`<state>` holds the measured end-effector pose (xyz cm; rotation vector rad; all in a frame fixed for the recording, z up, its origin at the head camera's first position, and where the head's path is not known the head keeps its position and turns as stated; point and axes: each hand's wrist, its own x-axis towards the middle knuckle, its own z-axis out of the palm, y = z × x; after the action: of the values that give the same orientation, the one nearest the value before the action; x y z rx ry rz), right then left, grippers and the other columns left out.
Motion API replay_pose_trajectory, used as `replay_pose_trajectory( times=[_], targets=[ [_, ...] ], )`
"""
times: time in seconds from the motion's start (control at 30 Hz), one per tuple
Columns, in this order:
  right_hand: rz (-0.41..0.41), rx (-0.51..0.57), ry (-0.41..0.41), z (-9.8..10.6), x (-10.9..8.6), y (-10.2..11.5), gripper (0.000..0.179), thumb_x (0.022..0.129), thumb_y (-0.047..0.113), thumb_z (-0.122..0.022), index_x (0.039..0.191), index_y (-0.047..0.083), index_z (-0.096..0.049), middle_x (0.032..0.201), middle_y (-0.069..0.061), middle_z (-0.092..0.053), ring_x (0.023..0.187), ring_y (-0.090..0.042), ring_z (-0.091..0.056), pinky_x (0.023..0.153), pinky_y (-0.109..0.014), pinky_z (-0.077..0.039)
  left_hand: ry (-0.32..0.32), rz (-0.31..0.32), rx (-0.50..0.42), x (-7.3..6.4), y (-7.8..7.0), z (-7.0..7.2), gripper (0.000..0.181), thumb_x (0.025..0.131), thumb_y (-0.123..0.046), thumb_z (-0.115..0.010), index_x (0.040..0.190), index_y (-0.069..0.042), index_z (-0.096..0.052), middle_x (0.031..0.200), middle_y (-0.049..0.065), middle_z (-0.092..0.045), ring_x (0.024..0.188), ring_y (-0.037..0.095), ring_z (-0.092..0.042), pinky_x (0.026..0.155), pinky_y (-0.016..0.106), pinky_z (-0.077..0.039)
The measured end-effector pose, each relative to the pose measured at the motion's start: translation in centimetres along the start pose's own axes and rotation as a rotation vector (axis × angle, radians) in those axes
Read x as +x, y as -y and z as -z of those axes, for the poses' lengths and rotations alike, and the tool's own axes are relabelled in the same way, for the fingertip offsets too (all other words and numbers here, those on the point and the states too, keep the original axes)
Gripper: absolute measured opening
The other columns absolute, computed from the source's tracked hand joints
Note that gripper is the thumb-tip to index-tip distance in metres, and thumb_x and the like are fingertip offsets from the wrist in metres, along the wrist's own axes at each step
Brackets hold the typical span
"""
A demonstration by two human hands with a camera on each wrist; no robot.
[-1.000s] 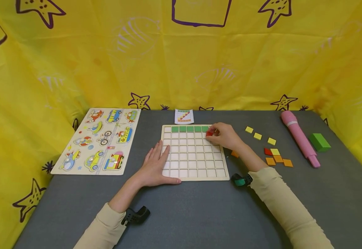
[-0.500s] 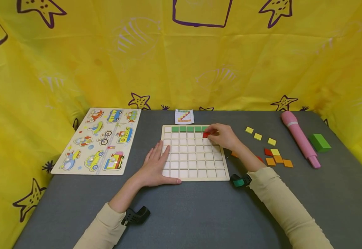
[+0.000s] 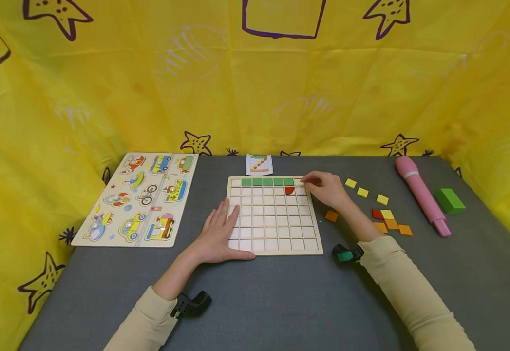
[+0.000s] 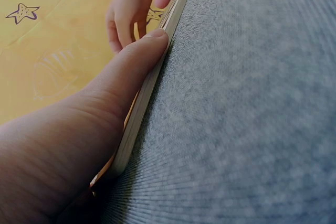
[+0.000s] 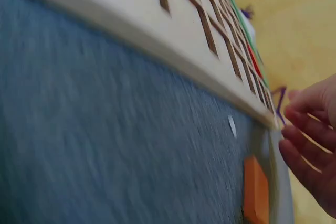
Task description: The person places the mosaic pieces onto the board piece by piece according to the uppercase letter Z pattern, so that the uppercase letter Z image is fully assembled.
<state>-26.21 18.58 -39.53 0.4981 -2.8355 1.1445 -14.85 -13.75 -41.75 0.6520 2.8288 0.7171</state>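
Note:
A wooden grid board [image 3: 276,253] with white cells lies before me. Several green tiles [image 3: 268,182] fill part of its far row. One red piece [image 3: 289,190] with a curved lower edge sits under the rightmost green one. My left hand [image 3: 219,239] rests with straight fingers at the board's left side, its thumb along the near edge. In the left wrist view that thumb [image 4: 136,56] presses the wooden edge. Over the far right corner is my right hand [image 3: 327,190], fingers loosely bent; the right wrist view shows nothing between its fingers [image 5: 310,135].
A small pattern card [image 3: 259,165] lies behind the board. To the right are yellow tiles [image 3: 362,193], orange tiles [image 3: 331,216], a red tile [image 3: 376,213], a pink toy microphone [image 3: 423,195] and a green block [image 3: 449,201]. A vehicle puzzle [image 3: 142,241] lies left.
My right hand has let go of the red piece, which now sits on the board under the green row, and has moved right to the corner. My left hand has stayed in place.

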Motion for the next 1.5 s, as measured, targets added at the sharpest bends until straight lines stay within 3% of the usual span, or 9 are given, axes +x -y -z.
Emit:
replay_pose_trajectory(
  times=[0.17, 0.4, 0.53, 0.8, 1.13, 1.5],
  targets=[
    [-0.065, -0.080, -0.049, 2.0, -0.3, -1.6, 0.020, 0.095, 0.009, -0.059, 0.109, 0.000, -0.070, 0.112, -0.022, -0.065, 0.103, -0.037, -0.060, 0.090, -0.050, -0.046, 0.002, 0.003, -0.002, 0.0, 0.0, 0.1, 0.125, 0.070, -0.068, -0.075, 0.155, -0.001, -0.013, 0.160, 0.021, 0.009, 0.148, 0.034, 0.007, 0.116, 0.052, 0.000],
    [-0.084, -0.262, -0.070, 4.5, -1.1, -3.6, 0.028, 0.088, 0.003, -0.057, 0.111, -0.010, -0.065, 0.116, -0.035, -0.057, 0.115, -0.053, -0.045, 0.102, -0.059, -0.030, 0.005, 0.004, -0.002, 0.0, 0.0, 0.1, 0.125, 0.070, -0.067, -0.075, 0.156, -0.002, -0.013, 0.160, 0.021, 0.009, 0.148, 0.034, 0.007, 0.116, 0.051, 0.000],
    [-0.108, -0.315, -0.067, 5.1, -1.6, -4.2, 0.031, 0.084, 0.001, -0.054, 0.111, -0.012, -0.063, 0.116, -0.037, -0.057, 0.115, -0.056, -0.044, 0.102, -0.060, -0.031, 0.006, 0.005, -0.005, 0.0, 0.0, 0.1, 0.125, 0.070, -0.067, -0.075, 0.156, -0.002, -0.013, 0.160, 0.021, 0.009, 0.148, 0.034, 0.007, 0.116, 0.051, 0.000],
    [-0.045, -0.246, -0.027, 5.1, -1.9, -4.2, 0.030, 0.086, 0.003, -0.063, 0.113, -0.010, -0.063, 0.104, -0.029, -0.062, 0.096, -0.042, -0.055, 0.089, -0.054, -0.041, 0.006, 0.007, -0.003, 0.0, 0.0, 0.1, 0.125, 0.070, -0.068, -0.075, 0.156, -0.002, -0.012, 0.160, 0.021, 0.010, 0.148, 0.034, 0.008, 0.116, 0.051, 0.001],
    [-0.101, -0.196, -0.020, 4.9, -2.2, -3.7, 0.032, 0.088, 0.008, -0.066, 0.116, -0.008, -0.062, 0.103, -0.027, -0.063, 0.093, -0.039, -0.057, 0.085, -0.051, -0.044, 0.002, 0.001, -0.012, 0.0, 0.0, 0.1, 0.124, 0.070, -0.067, -0.075, 0.156, -0.002, -0.013, 0.160, 0.021, 0.009, 0.148, 0.034, 0.007, 0.116, 0.052, 0.000],
    [-0.110, -0.029, 0.044, 2.1, -0.8, -0.3, 0.033, 0.091, 0.017, -0.069, 0.119, 0.001, -0.065, 0.110, -0.017, -0.066, 0.094, -0.029, -0.059, 0.078, -0.038, -0.045, 0.000, 0.001, -0.005, 0.0, 0.0, 0.1, 0.124, 0.070, -0.067, -0.075, 0.156, -0.002, -0.013, 0.160, 0.021, 0.009, 0.148, 0.034, 0.007, 0.116, 0.051, 0.000]
  ],
)
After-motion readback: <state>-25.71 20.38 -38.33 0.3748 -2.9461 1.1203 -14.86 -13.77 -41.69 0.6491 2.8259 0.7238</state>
